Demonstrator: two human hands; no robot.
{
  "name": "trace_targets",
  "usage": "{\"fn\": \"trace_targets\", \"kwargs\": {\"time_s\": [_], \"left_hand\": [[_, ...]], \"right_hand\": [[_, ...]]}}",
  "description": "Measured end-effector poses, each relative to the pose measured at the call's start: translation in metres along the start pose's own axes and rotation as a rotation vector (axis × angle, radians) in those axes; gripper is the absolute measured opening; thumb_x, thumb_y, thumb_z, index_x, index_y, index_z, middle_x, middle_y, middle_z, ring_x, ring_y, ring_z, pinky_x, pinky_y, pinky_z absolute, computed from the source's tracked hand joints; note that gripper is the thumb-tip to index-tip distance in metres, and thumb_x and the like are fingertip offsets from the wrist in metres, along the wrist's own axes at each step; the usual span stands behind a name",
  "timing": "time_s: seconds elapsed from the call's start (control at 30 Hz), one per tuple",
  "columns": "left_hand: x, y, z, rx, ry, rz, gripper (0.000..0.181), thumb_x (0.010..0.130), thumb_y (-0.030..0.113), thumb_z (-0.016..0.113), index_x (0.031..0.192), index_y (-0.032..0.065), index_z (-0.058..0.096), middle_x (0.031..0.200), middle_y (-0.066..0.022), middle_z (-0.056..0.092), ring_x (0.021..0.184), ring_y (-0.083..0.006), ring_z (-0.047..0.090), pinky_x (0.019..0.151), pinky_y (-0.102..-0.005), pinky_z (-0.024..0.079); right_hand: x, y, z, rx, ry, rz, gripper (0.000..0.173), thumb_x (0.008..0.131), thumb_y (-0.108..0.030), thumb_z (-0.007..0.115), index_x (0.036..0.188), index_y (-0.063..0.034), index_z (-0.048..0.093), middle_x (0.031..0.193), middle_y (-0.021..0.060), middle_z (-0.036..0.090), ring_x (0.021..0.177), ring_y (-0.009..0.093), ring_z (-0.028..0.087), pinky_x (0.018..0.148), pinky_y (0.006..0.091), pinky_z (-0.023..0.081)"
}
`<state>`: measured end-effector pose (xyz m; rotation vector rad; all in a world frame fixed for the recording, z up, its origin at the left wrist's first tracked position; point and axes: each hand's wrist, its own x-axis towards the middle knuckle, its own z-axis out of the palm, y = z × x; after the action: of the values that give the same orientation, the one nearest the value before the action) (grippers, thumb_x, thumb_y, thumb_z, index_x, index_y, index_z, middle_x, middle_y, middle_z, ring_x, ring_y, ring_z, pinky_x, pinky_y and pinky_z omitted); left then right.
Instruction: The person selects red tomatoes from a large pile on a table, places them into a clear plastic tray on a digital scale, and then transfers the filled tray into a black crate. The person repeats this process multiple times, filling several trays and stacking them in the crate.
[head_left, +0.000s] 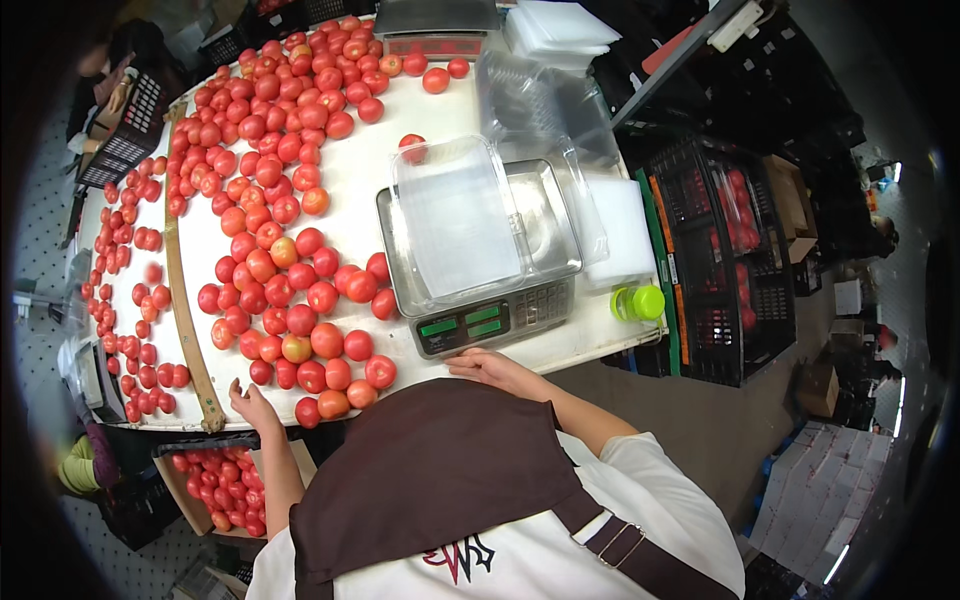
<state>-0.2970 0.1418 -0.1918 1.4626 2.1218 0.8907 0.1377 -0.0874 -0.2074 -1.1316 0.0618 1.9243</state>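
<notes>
My left hand (253, 407) hovers over the front of the white table (240, 416), its fingers apart and holding nothing. Just beyond its fingertips is a red tomato (261, 373), the closest of many loose tomatoes (277, 291). My right hand (489, 368) lies with its fingers extended at the table's front edge, close against the base of a digital scale (536, 307); whether it touches the scale is unclear. On the scale's steel pan sits an open clear plastic clamshell box (517, 225) with a white liner (461, 240) in it and no tomatoes.
Clear plastic boxes (544, 101) and white liner sheets (619, 232) lie right of the scale, near a green-lidded jar (646, 302). A wooden strip (180, 300) divides the table. A tomato carton (225, 491) stands below left; black crates (739, 262) stand right. Another person handles a black crate (127, 135).
</notes>
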Motion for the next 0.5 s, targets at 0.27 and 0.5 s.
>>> {"fn": "trace_targets", "kwargs": {"time_s": [0.27, 0.5], "left_hand": [[-0.047, 0.064, 0.049, -0.422, -0.174, 0.151, 0.039, 0.091, 0.005, 0.054, 0.129, -0.0006, 0.048, 0.125, -0.0154, 0.049, 0.110, -0.0246, 0.053, 0.098, -0.0348, 0.044], [-0.108, 0.125, 0.065, -0.391, -0.350, 0.196, 0.039, 0.092, 0.002, 0.053, 0.130, 0.0017, 0.048, 0.123, -0.0152, 0.051, 0.107, -0.0208, 0.054, 0.093, -0.0331, 0.046]], "right_hand": [[-0.009, -0.010, -0.012, -0.131, -0.114, -0.048, 0.027, 0.100, -0.013, 0.042, 0.122, 0.0006, 0.051, 0.146, 0.0158, 0.045, 0.135, 0.025, 0.043, 0.113, 0.0356, 0.036], [-0.001, -0.025, -0.019, -0.109, -0.146, -0.036, 0.053, 0.101, -0.018, 0.040, 0.149, -0.0029, 0.024, 0.153, 0.0128, 0.036, 0.139, 0.026, 0.036, 0.112, 0.0411, 0.034]]}}
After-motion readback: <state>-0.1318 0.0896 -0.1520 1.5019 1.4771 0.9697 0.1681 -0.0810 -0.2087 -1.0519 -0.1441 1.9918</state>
